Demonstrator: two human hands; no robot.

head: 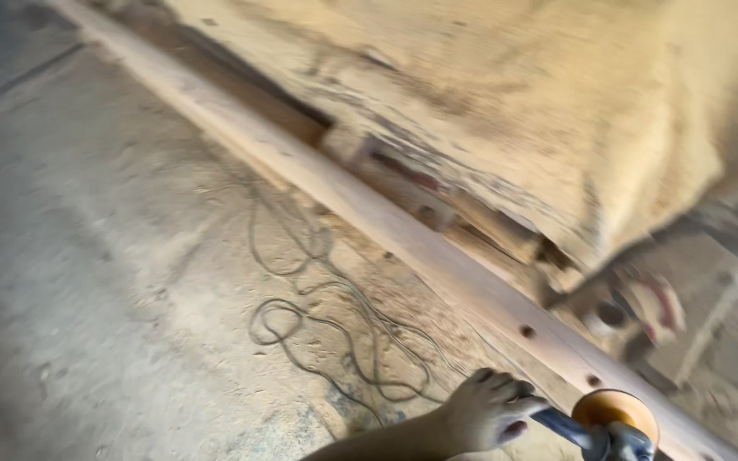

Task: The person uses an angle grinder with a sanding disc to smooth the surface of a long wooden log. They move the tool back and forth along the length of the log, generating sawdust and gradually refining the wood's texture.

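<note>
while left hand [482, 411] fingers clench a sander [612, 424] handle, long wooden beam [386, 224], coiled cord [326, 316]

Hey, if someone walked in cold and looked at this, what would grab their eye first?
Probably the long plank running diagonally from upper left to lower right, with the left hand on the handle of an orange-disc sander at its lower end. Next, the tangled cord looped on the dusty floor, and the big sawdust heap upper right.

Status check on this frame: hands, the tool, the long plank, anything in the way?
Left hand gripping the sander's side handle; right hand out of view. Orange sanding disc on the long plank. Loose cable coiled on dusty floor beside it.
</note>
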